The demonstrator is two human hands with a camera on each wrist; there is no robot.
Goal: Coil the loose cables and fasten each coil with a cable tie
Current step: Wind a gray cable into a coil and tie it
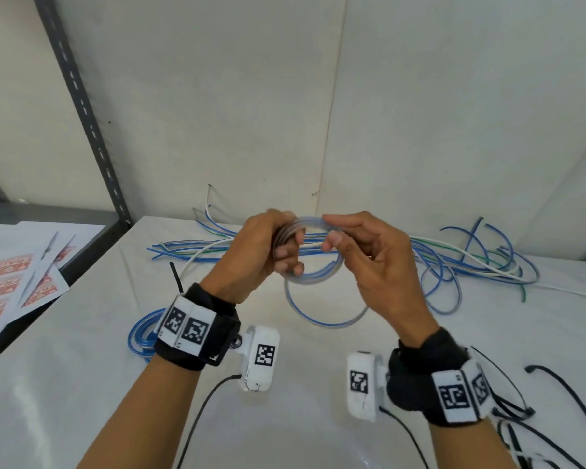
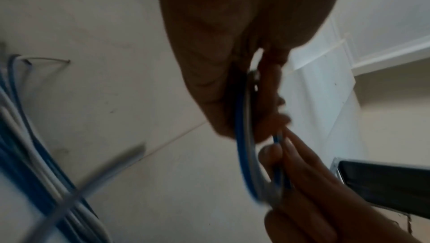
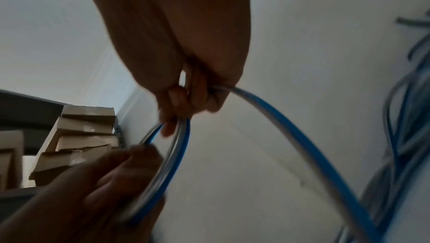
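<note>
The left hand (image 1: pixel 261 252) is curled tight around a bunch of loops of a thin blue and clear plastic cable (image 1: pixel 322 292). It squeezes the loops together, likely so they do not spring open. The right hand (image 1: pixel 369 255) pinches the same cable between thumb and finger, close beside the left hand. It seems to be guiding the next turn up to the bunch. Both hands hold the cable in the air above the white covered table (image 1: pixel 82 384), so the round loops can hang down free and keep their shape.

Under the left wrist lies a finished blue coil (image 1: pixel 142 336), flat on the table, with what looks like a black tie poking up near it. Behind the hands, by the wall, sits a messy pile of loose blue, white and green cables (image 1: pixel 471 265), waiting for their turn. Long thin black cable ties (image 1: pixel 555 387) lie near the right wrist, close enough to grab when the coil is ready. Some printed paper sheets (image 1: pixel 14 282) rest off to the left.
</note>
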